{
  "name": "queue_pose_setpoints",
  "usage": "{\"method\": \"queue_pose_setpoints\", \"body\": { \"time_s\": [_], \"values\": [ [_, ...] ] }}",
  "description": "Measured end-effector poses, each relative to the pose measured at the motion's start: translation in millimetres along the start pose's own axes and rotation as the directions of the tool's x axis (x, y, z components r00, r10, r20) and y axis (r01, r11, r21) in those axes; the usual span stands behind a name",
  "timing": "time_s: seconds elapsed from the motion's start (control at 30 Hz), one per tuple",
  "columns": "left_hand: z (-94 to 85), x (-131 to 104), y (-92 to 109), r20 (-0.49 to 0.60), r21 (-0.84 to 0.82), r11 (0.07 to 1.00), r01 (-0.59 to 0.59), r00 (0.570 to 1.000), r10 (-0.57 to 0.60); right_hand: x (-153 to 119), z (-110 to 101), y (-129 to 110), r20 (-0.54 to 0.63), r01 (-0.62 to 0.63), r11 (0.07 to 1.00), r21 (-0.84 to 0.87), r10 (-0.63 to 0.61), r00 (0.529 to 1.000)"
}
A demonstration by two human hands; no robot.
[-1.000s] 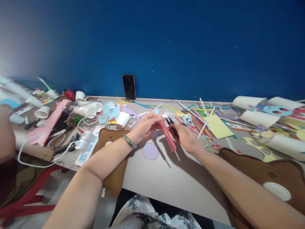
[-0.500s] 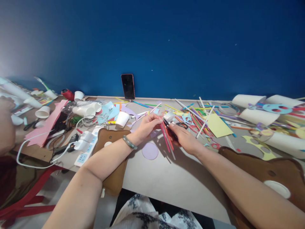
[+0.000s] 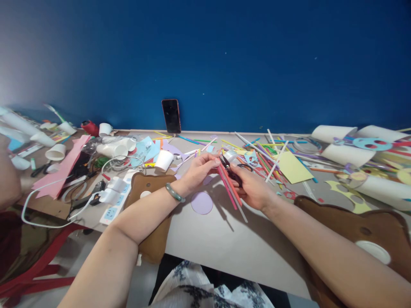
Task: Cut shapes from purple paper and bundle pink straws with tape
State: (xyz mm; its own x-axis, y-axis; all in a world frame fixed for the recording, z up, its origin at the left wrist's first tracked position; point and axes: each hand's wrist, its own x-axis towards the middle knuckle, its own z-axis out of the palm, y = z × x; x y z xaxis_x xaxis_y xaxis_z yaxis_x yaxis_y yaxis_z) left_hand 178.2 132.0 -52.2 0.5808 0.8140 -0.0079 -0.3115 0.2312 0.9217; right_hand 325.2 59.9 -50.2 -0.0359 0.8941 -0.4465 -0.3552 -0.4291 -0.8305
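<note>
Between thumb and fingers, my left hand (image 3: 201, 170) pinches the upper ends of a few straws (image 3: 227, 188), pink, red and white, which slant down to the right. My right hand (image 3: 248, 185) is closed on black-handled scissors (image 3: 231, 169), whose blades lie against the straws near my left fingertips. A round lilac paper disc (image 3: 202, 202) lies flat on the table just below my hands. Behind them are a small clear round object (image 3: 230, 155) and another pair of black scissor handles (image 3: 246, 166).
A white paper cup (image 3: 164, 161), yellow paper (image 3: 293, 167) and many coloured straws lie behind my hands. Brown bear-shaped pads (image 3: 150, 239) flank them. A power strip (image 3: 113, 209) and cables are at left, a phone (image 3: 171, 116) leans at the wall, and another person's arm (image 3: 8, 175) shows far left.
The lower ends of the straws have swung a little to the right and spread. My right hand has turned slightly with the scissors, whose blades now show more. My left hand is nearly still.
</note>
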Motion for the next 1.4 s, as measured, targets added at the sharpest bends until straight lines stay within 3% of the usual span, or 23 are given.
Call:
{"method": "queue_pose_setpoints", "body": {
  "time_s": [0.2,0.33,0.43,0.5,0.6,0.63,0.7,0.73,0.77,0.9,1.03,1.17,1.23,1.4],
  "values": [
    [-0.4,1,1,0.038,-0.025,1.000,0.011,0.999,-0.010,-1,-3,-1,0.107,-0.002,1.000,0.031,-0.001,0.994],
    [0.8,-1,2,0.053,-0.019,1.000,0.008,0.999,-0.007,-1,-3,0,0.103,0.015,1.000,-0.012,-0.014,0.995],
    [-0.1,-1,4,0.049,-0.013,1.000,0.006,0.999,-0.005,-3,-6,-3,0.045,0.119,0.976,-0.185,-0.113,0.993],
    [-3.1,1,5,0.017,-0.019,1.000,0.002,1.000,-0.001,-5,-12,-8,0.077,0.221,0.895,-0.388,-0.207,0.975],
    [-9.0,5,7,-0.045,-0.039,0.999,-0.003,0.999,0.001,-7,-23,-16,0.099,0.364,0.696,-0.619,-0.390,0.916],
    [-10.2,6,7,-0.056,-0.044,0.999,0.000,0.998,-0.003,-6,-25,-18,0.047,0.401,0.650,-0.646,-0.491,0.870],
    [-10.5,6,8,-0.036,-0.050,0.999,0.019,0.999,-0.021,-3,-27,-19,-0.097,0.468,0.603,-0.645,-0.673,0.733],
    [-9.5,5,8,-0.007,-0.053,0.998,0.030,1.000,-0.031,-1,-27,-19,-0.143,0.498,0.588,-0.638,-0.725,0.673],
    [-7.9,3,8,0.031,-0.054,0.998,0.041,0.999,-0.040,2,-26,-17,-0.151,0.519,0.574,-0.633,-0.750,0.645],
    [-1.7,-3,9,0.146,-0.056,0.995,0.082,0.987,-0.073,11,-26,-10,-0.053,0.557,0.530,-0.639,-0.754,0.655],
    [-3.1,-2,8,0.154,-0.061,0.995,0.075,0.986,-0.065,13,-30,-8,-0.013,0.596,0.465,-0.655,-0.795,0.606],
    [-8.3,1,6,0.175,-0.068,0.994,0.091,0.981,-0.077,9,-36,-11,-0.003,0.529,0.340,-0.778,-0.843,0.538],
    [-10.2,2,5,0.185,-0.077,0.993,0.089,0.980,-0.074,8,-38,-11,0.020,0.490,0.285,-0.824,-0.849,0.528],
    [-11.7,1,9,0.232,-0.086,0.991,0.107,0.969,-0.084,11,-41,-9,0.008,0.506,0.291,-0.812,-0.861,0.508]
  ]
}}
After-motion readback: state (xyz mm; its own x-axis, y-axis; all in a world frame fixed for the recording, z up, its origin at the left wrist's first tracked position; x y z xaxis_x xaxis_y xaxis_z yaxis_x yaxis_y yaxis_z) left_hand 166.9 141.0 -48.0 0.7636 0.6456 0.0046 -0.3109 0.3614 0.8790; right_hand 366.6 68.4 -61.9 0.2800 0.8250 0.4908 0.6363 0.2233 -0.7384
